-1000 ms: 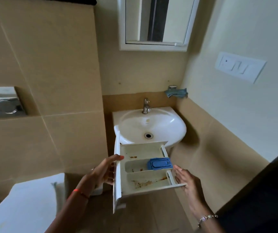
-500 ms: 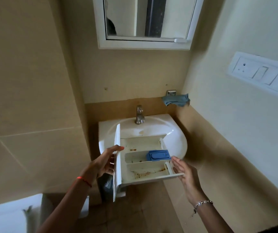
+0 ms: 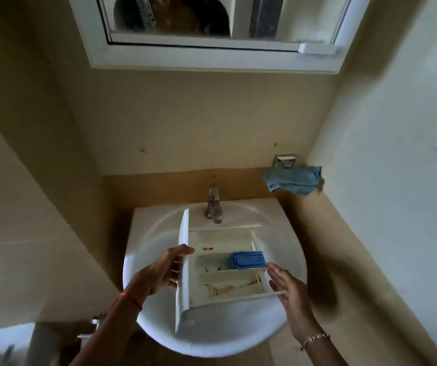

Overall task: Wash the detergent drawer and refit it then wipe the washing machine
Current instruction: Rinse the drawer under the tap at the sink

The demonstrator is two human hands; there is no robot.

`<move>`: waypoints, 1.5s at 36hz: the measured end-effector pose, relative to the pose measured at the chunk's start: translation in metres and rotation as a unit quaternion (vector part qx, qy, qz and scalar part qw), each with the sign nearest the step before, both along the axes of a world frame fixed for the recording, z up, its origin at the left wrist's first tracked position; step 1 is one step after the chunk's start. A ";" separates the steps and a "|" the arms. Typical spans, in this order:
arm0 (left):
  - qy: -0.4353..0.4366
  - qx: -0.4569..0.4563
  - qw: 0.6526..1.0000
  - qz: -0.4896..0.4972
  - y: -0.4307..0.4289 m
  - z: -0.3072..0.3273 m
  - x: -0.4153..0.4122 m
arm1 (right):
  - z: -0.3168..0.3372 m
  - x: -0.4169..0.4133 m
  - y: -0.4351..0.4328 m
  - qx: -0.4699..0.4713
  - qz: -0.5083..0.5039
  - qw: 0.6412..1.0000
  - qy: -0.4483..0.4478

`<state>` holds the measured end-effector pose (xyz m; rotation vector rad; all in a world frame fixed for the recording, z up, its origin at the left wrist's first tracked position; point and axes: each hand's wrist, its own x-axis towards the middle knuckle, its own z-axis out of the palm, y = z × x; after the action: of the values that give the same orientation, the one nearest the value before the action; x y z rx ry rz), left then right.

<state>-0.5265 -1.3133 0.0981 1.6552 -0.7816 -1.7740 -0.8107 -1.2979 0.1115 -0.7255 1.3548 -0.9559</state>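
Single head-worn wide-angle view, close above the sink (image 3: 143,249). Facing forward and down toward the wall, mirror (image 3: 212,43) cropped at top.

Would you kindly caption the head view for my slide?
Both hands, left and right, hold a stained detergent drawer over the washbasin, below the tap.

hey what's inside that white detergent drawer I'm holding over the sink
Inside the white plastic detergent drawer are three compartments with brown rusty residue, heaviest in the nearest. A blue plastic siphon cap sits in the middle one, hiding whatever lies beneath it.
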 end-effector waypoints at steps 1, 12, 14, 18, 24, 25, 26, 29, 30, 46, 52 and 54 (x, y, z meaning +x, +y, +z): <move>0.000 0.004 1.000 0.003 -0.005 -0.004 -0.002 | -0.004 -0.002 -0.008 0.008 -0.001 1.000 -0.002; 0.006 0.049 0.998 0.041 -0.024 -0.044 -0.007 | -0.052 -0.005 -0.050 0.077 0.005 0.997 -0.006; 0.007 0.053 0.998 0.046 -0.027 -0.048 -0.007 | -0.058 -0.004 -0.057 0.069 0.013 0.998 -0.001; 0.012 0.056 0.997 0.048 -0.032 -0.051 -0.008 | -0.070 -0.003 -0.069 0.053 0.017 0.998 0.023; 0.028 0.048 0.998 0.038 -0.033 -0.051 -0.013 | -0.079 -0.006 -0.078 0.032 0.024 0.997 0.059; 0.030 0.045 0.998 0.039 -0.033 -0.051 -0.015 | -0.079 -0.006 -0.079 0.031 0.026 0.997 0.065; 0.033 0.043 0.998 0.040 -0.033 -0.051 -0.016 | -0.079 -0.006 -0.079 0.026 0.028 0.997 0.072; 0.035 0.041 0.998 0.043 -0.032 -0.052 -0.020 | -0.077 -0.004 -0.080 -0.005 0.035 0.993 0.114; 0.035 0.040 0.998 0.044 -0.032 -0.052 -0.020 | -0.076 -0.003 -0.080 -0.017 0.039 0.991 0.131; 0.013 0.010 0.997 0.073 -0.025 -0.055 -0.026 | -0.053 0.005 -0.091 -0.126 0.098 0.942 0.294; -0.118 -0.050 0.980 0.149 -0.027 -0.045 -0.034 | -0.014 0.027 -0.121 -0.216 0.133 0.922 0.293; -0.146 -0.086 0.969 0.177 -0.027 -0.037 -0.042 | 0.001 0.039 -0.131 -0.252 0.148 0.909 0.297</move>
<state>-0.5690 -1.3404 0.0609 1.8275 -0.6907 -1.2012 -0.7713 -1.4294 0.1128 -1.6758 1.4561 -0.8753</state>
